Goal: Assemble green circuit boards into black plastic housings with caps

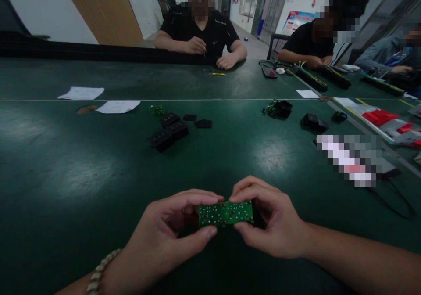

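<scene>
Left hand [164, 231] and right hand [276, 222] pinched a rectangular, solder-dotted circuit board [226, 213] above a glossy table [230, 165], pale walls [49, 9] beyond.

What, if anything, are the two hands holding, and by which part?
A green circuit board, by its two long edges: the left hand at the left half, the right hand at the right half.
</scene>
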`<state>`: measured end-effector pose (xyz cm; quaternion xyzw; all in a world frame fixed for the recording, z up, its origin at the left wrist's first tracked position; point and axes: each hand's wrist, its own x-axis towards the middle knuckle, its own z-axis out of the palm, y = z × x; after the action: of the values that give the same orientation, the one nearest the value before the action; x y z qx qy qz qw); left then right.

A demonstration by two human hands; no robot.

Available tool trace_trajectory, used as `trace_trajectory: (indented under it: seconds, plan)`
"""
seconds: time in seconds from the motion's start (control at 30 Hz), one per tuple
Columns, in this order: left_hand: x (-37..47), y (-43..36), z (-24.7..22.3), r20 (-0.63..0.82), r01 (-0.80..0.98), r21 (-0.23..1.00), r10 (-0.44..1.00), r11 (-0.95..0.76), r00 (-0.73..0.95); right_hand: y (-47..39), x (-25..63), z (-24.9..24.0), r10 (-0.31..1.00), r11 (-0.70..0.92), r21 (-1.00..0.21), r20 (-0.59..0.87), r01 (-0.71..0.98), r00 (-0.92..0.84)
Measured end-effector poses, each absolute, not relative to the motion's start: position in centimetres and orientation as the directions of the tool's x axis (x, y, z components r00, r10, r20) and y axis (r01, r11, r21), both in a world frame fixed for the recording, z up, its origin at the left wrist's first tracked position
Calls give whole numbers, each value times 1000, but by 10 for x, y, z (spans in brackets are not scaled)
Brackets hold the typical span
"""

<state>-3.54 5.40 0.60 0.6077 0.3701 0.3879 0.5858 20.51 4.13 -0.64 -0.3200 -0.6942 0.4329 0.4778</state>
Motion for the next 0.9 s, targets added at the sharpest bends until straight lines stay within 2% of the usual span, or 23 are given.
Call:
trace_trajectory:
  seconds: [0.2,0.9]
  plan:
    - [-37,52,6,39,-23,999,903,-32,429,41,204,-4,839,466,-884,428,39,-335]
    - [-36,53,4,46,-22,999,895,-40,445,41,203,-6,853,444,-896,418,12,-313]
